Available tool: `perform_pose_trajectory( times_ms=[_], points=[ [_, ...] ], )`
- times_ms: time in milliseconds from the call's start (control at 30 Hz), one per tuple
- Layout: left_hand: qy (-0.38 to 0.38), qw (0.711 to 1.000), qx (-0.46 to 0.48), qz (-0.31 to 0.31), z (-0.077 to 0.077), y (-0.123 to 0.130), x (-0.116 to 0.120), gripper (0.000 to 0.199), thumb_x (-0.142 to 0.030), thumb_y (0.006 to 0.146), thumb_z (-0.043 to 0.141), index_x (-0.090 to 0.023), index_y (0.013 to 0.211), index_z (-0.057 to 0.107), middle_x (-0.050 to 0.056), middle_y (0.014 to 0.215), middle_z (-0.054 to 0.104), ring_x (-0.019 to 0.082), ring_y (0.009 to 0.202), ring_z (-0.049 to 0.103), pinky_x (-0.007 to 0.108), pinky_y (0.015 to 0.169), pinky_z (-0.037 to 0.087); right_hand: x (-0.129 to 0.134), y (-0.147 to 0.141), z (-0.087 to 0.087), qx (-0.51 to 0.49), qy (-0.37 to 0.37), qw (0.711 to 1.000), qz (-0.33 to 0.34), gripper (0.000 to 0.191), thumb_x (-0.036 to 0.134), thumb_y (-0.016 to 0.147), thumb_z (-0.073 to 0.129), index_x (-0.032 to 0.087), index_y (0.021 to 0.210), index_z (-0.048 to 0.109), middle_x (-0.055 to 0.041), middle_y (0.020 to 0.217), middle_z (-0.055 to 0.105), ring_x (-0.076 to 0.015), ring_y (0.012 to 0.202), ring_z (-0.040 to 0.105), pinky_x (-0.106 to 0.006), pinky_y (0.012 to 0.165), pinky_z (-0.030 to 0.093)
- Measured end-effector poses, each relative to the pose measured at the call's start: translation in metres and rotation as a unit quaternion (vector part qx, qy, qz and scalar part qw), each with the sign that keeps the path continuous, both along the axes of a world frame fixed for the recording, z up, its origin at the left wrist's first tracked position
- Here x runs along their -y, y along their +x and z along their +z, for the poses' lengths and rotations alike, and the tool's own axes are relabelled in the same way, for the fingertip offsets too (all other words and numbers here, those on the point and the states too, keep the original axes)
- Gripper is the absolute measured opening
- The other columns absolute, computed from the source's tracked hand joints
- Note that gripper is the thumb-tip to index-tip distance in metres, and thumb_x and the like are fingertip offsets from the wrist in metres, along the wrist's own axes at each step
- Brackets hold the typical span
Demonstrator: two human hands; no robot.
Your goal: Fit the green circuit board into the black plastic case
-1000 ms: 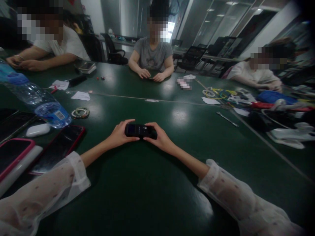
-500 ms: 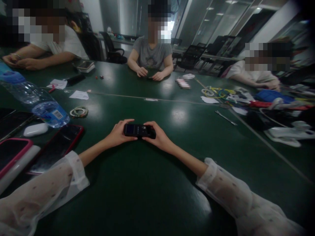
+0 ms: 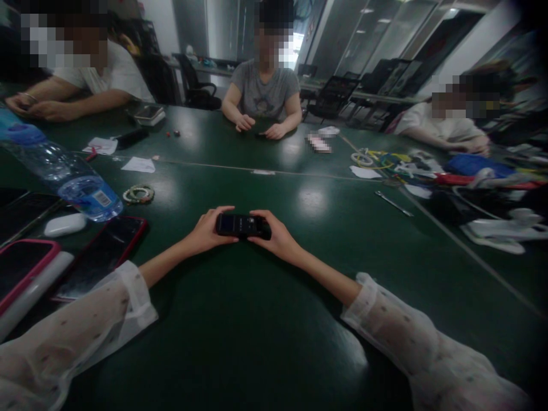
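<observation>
A small black device with a dark screen on its left part lies sideways at the middle of the green table. My left hand grips its left end, fingers along the far edge and thumb along the near edge. Around the right end my right hand is closed in the same way. Both forearms rest toward the table in sheer white sleeves. A beaded bracelet lies to the left of my left hand.
At left are a water bottle, a red-edged phone, a pink-cased phone and a white case. A wrench and tangled cables lie at right. Three people sit across the table.
Both hands keep their hold on the device and have barely moved. The view has shifted very slightly. The person across the middle has moved a hand a little.
</observation>
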State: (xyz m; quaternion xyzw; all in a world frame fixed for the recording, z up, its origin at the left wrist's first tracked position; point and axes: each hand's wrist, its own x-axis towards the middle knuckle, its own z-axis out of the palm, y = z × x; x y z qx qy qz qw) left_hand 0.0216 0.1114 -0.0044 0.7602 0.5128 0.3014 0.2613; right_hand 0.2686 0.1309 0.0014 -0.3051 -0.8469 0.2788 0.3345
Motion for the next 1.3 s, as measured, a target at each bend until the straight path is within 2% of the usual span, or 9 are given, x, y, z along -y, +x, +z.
perform_pose_trajectory(
  times_ms=[400, 567, 767, 900, 1067, 1167, 1300],
  points=[
    [-0.005, 1.0, -0.003, 0.0, -0.001, -0.001, -0.001, 0.082, -0.048, 0.066, 0.078, -0.03, 0.136, 0.039, 0.011, 0.13, 0.051, 0.034, 0.121, 0.047, 0.054, 0.098, 0.038, 0.0, 0.0, 0.001, -0.007, 0.009, 1.0, 0.001, 0.053, 0.021, 0.078, 0.071, 0.025, 0.125, 0.046, -0.0068, 0.118, 0.057, -0.0235, 0.112, 0.057, -0.047, 0.098, 0.048],
    [-0.002, 1.0, 0.015, -0.003, -0.001, -0.002, 0.0, 0.083, -0.046, 0.066, 0.079, -0.029, 0.137, 0.04, 0.012, 0.131, 0.05, 0.033, 0.121, 0.048, 0.054, 0.099, 0.038, 0.0, 0.0, 0.001, -0.032, 0.014, 0.999, -0.015, 0.052, 0.024, 0.079, 0.07, 0.025, 0.125, 0.046, -0.0072, 0.121, 0.057, -0.025, 0.114, 0.056, -0.049, 0.1, 0.046],
    [0.019, 0.998, 0.062, -0.015, -0.013, -0.003, -0.006, 0.072, -0.04, 0.066, 0.08, -0.025, 0.129, 0.049, 0.01, 0.122, 0.057, 0.029, 0.114, 0.055, 0.049, 0.097, 0.043, 0.004, -0.001, 0.002, -0.051, 0.039, 0.998, -0.021, 0.052, 0.033, 0.081, 0.068, 0.025, 0.127, 0.045, -0.0093, 0.122, 0.056, -0.0263, 0.115, 0.055, -0.049, 0.1, 0.046],
    [0.018, 0.999, 0.04, 0.011, -0.019, -0.004, -0.01, 0.059, -0.045, 0.063, 0.081, -0.021, 0.113, 0.059, 0.009, 0.111, 0.06, 0.029, 0.107, 0.058, 0.047, 0.091, 0.047, 0.007, 0.0, 0.002, -0.077, 0.06, 0.994, -0.053, 0.053, 0.037, 0.082, 0.067, 0.026, 0.128, 0.043, -0.0097, 0.122, 0.055, -0.0267, 0.114, 0.056, -0.048, 0.099, 0.048],
    [0.013, 0.999, -0.032, 0.003, -0.013, -0.003, -0.009, 0.054, -0.051, 0.068, 0.075, -0.02, 0.11, 0.062, 0.01, 0.113, 0.057, 0.03, 0.111, 0.052, 0.047, 0.092, 0.046, 0.008, 0.003, -0.002, -0.136, 0.076, 0.979, -0.129, 0.053, 0.037, 0.083, 0.066, 0.028, 0.129, 0.041, -0.0086, 0.124, 0.052, -0.0253, 0.115, 0.054, -0.045, 0.099, 0.048],
    [0.01, 0.999, -0.045, 0.012, -0.007, -0.002, -0.008, 0.053, -0.053, 0.068, 0.074, -0.017, 0.105, 0.061, 0.011, 0.11, 0.057, 0.03, 0.11, 0.052, 0.045, 0.09, 0.047, 0.003, 0.004, -0.004, -0.174, 0.059, 0.965, -0.188, 0.053, 0.038, 0.084, 0.064, 0.028, 0.129, 0.039, -0.0088, 0.126, 0.049, -0.0251, 0.117, 0.053, -0.045, 0.101, 0.046],
    [0.004, 0.999, -0.048, 0.012, -0.005, -0.002, -0.008, 0.053, -0.056, 0.067, 0.073, -0.017, 0.101, 0.06, 0.01, 0.108, 0.057, 0.03, 0.108, 0.052, 0.045, 0.089, 0.047, -0.009, 0.005, -0.01, -0.193, 0.016, 0.955, -0.223, 0.05, 0.039, 0.083, 0.064, 0.026, 0.124, 0.039, -0.0091, 0.122, 0.051, -0.0238, 0.113, 0.055, -0.043, 0.099, 0.047]
  ],
)
